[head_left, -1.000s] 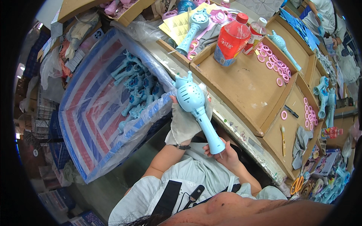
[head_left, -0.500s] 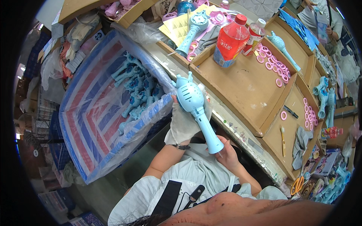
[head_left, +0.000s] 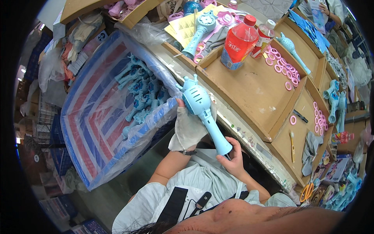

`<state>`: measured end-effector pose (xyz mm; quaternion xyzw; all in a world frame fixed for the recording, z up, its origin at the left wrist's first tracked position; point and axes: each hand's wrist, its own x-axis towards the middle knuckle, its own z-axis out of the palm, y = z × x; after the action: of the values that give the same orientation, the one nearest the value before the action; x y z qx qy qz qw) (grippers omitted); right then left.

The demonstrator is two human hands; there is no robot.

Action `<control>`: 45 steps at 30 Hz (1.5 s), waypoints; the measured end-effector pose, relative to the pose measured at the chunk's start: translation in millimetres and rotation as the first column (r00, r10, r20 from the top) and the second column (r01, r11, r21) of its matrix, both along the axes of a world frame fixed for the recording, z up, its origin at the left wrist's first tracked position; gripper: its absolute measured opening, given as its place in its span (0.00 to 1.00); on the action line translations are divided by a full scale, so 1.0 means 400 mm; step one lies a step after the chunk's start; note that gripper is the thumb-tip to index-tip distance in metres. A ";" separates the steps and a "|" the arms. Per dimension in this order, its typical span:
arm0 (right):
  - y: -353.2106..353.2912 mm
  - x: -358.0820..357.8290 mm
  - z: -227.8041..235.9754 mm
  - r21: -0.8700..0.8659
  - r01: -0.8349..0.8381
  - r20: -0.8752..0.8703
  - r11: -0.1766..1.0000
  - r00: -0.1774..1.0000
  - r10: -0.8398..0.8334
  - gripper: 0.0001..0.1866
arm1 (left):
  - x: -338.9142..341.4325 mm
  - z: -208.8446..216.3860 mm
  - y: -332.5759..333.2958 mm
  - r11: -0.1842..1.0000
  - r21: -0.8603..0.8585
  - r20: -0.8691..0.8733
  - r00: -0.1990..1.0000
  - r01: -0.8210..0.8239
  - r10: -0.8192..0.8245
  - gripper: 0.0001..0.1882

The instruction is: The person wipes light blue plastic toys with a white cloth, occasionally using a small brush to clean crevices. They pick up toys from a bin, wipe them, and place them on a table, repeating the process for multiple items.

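A light-blue toy wand (head_left: 206, 117) with a round, slotted head and small horns lies slantwise across both hands in front of my body. My left hand (head_left: 190, 126), covered by a whitish cloth or glove, is closed under the wand's head, with a fingertip showing at its left side. At the flared lower end of the handle, my right hand (head_left: 235, 160) grips with thumb and fingers on either side. Several similar blue toy pieces (head_left: 146, 91) lie in a striped, plastic-lined bin (head_left: 93, 128) to the left.
Cardboard trays (head_left: 241, 105) cover the bench at right, holding pink rings (head_left: 286, 70), a red-capped bottle (head_left: 239, 43), a toothbrush (head_left: 292, 146) and a grey cloth (head_left: 311, 152). Orange-handled scissors (head_left: 307, 192) lie near the bench corner. Another person (head_left: 331, 11) stands at the far right.
My right hand has shifted its hold, its fingers now up around the handle's end. The wand has turned slightly, and its head has dipped a little. The other person has moved.
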<state>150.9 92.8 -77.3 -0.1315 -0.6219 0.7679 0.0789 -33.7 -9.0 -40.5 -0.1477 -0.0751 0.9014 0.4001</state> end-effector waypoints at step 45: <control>0.040 0.005 -0.017 -0.886 -0.383 -0.229 0.262 0.852 0.470 0.40 | 0.001 0.011 -0.021 0.971 0.221 0.032 0.995 0.090 -0.099 0.48</control>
<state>153.0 108.7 -84.3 -0.0111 -0.1136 0.9639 -0.2404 -33.3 -17.3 -36.0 -0.1255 -0.1757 0.8640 0.4548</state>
